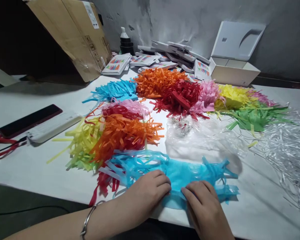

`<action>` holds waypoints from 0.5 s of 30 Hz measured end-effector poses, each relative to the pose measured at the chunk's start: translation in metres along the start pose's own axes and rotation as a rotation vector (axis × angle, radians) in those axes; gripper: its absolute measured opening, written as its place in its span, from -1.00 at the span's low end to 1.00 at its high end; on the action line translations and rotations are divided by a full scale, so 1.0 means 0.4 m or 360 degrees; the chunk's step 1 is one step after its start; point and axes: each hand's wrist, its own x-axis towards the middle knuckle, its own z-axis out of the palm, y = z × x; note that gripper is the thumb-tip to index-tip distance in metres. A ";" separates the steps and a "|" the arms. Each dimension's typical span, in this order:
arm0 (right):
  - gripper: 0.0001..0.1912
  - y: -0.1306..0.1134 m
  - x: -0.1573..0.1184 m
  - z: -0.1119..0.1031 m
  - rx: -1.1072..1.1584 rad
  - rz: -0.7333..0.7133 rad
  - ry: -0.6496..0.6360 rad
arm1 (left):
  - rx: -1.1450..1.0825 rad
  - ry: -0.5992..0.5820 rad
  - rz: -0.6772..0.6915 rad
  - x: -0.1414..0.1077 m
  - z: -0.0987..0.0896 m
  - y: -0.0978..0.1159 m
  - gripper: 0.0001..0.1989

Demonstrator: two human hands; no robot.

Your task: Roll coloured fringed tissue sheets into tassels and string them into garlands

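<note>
A sheet of blue tissue paper (181, 171) with fringed ends lies across the front of the white table. My left hand (152, 186) pinches its near edge left of the middle, fingers curled and pressed together. Close by on the right, my right hand (202, 196) grips the same edge, its thumb hidden underneath. The edge between both hands looks folded or bunched. Just beyond sits an orange fringed tissue bundle (125, 130), overlapping yellow-green fringe (85, 143) and some red strips (105, 183).
Farther back lie blue (115, 90), orange (160, 81), red (182, 96), yellow (232, 96) and green (257, 116) fringe bundles. A clear plastic bag (202, 136), silver tinsel (287, 153), a phone (30, 120), a power bank (53, 128), an open white box (233, 70) and a cardboard carton (75, 33) surround them.
</note>
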 end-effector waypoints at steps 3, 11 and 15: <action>-0.78 0.009 0.023 -0.005 0.0164 0.0127 -0.0052 | 0.0081 -0.0002 -0.0223 0.013 -0.004 -0.002 -0.85; -0.71 0.023 0.063 0.030 -0.0181 0.0486 -0.0134 | 0.0399 -0.0308 -0.0737 0.112 -0.053 -0.011 -0.80; -0.70 0.038 0.097 0.034 -0.0463 0.0453 -0.0110 | 0.0458 -0.0346 -0.0798 0.137 -0.053 -0.032 -0.80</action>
